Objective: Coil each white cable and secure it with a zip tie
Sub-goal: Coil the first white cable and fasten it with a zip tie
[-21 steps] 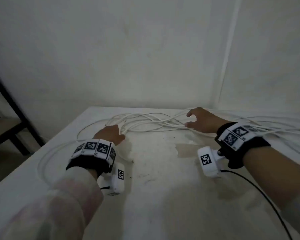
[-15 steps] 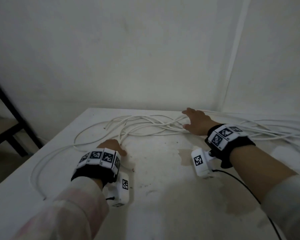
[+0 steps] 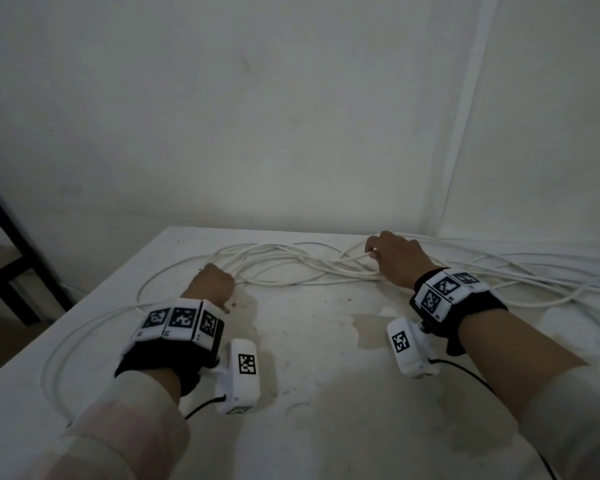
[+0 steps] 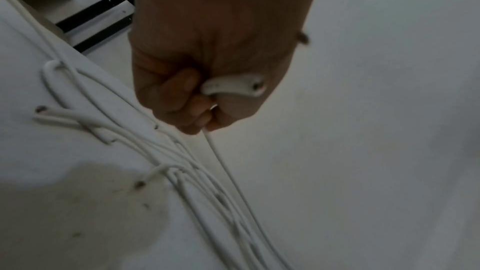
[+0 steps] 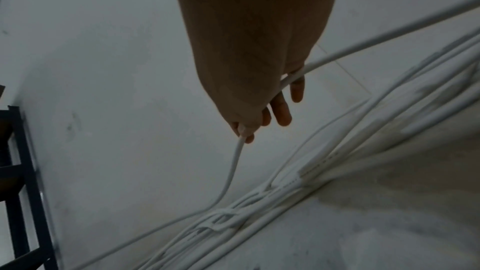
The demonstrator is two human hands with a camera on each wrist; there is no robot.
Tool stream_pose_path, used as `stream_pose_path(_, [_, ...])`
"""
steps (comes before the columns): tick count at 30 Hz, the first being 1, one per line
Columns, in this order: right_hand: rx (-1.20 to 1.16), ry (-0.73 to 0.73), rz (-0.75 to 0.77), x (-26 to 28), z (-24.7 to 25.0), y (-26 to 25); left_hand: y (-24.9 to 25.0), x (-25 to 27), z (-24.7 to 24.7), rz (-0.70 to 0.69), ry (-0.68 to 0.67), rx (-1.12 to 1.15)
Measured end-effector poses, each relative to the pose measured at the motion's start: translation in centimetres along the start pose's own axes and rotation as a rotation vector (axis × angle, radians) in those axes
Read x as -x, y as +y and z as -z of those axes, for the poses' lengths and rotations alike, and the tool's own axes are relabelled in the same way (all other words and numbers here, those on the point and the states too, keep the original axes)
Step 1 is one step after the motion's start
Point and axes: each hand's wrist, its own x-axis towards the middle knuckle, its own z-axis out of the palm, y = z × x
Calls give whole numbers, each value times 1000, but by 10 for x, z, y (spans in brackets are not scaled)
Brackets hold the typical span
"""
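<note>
My left hand (image 3: pixel 211 285) is fisted around one end of a white cable (image 4: pixel 231 180). The loose cables (image 3: pixel 291 266) sprawl across the white table (image 3: pixel 309 375). My right hand (image 3: pixel 397 259) pinches a strand between thumb and fingers (image 5: pixel 281 113).

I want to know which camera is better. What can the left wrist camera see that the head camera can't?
Only the left wrist view shows the left hand from below: its curled fingers grip a white cable's cut end, and the strand runs out under the fist.

Only the head view shows the right hand holding another cable strand, both wrist cameras, and the whole table.

Both show the loose white cables on the table and the dark shelf frame.
</note>
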Motion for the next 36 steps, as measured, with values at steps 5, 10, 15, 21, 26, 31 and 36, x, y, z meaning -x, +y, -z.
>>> stream_pose_path(5, [-101, 181, 53, 21, 26, 9, 28, 29, 11, -147, 10, 379])
stream_pose_path(10, [-175, 315, 125, 46, 48, 20, 60, 68, 22, -339, 80, 737])
stream_pose_path(15, [-80, 284, 177, 76, 62, 46, 83, 90, 35, -427, 222, 851])
stream_pose_path(21, [119, 559, 299, 109, 68, 57, 100, 112, 31, -603, 319, 749])
stream_pose_path(26, [213, 684, 494, 123, 75, 35, 113, 133, 5, -855, 303, 500])
stream_pose_path(31, [146, 759, 684, 125, 97, 1, 107, 142, -14, -963, 198, 244])
stream_pose_path(36, [-20, 746, 671, 123, 108, -15, 104, 153, -21, -910, 22, 274])
